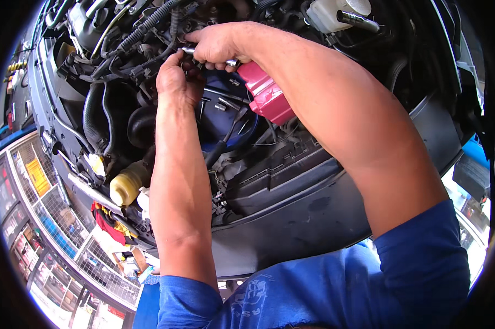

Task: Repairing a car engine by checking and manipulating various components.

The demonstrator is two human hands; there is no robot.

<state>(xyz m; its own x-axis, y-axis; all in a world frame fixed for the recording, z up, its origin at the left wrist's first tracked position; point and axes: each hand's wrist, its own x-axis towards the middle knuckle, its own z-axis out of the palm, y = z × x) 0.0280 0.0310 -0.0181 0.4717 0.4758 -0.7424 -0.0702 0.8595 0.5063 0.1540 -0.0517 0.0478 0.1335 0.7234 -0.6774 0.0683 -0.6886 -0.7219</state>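
Deep in the engine bay, my right hand (217,44) is closed round a chrome wrench (232,62), whose shiny end sticks out below the fingers. My left hand (176,79) is beside it, with fingers curled and their tips at the wrench's other end. What the wrench bears on is hidden by my hands. Below them lies a blue tray (217,123) holding several chrome sockets (225,103) and slim metal tools. A pinkish-red box-shaped part (269,96) stands right of the tray, under my right forearm.
Corrugated hoses (149,24) and cables crowd the left of the bay. A yellowed reservoir (128,183) sits by my left forearm. At the upper right are a white reservoir (335,13) and a chrome cylinder (357,22). The car's dark front edge (291,225) runs before my body.
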